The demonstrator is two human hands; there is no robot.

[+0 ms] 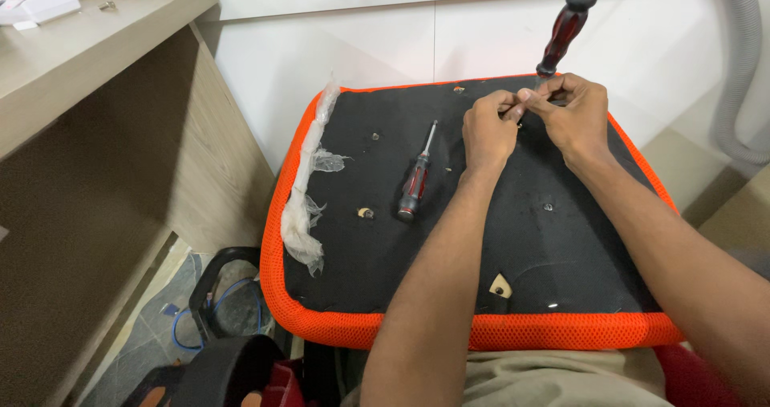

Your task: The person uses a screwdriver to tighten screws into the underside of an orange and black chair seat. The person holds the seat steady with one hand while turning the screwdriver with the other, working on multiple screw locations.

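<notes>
Two screwdrivers: one (566, 28) gripped upright by both hands (488, 128) (573, 114), one (416, 180) loose on seat (513, 331).

A seat pad (553, 255) lay upside down across my lap, its far edge against the wall (337, 54). On the pad, left of centre, a screwdriver (415, 184) lay with its handle toward me. A strip of plastic wrap (309, 190) ran along the pad's left edge. My hands met near the pad's far edge, the left hand (488, 130) just beside the right hand (571, 117), touching at the fingertips. A second screwdriver (564, 32) stood tilted behind the right hand. A bench (88, 46) stood to the left. A hose (742, 70) hung at the far right.
</notes>
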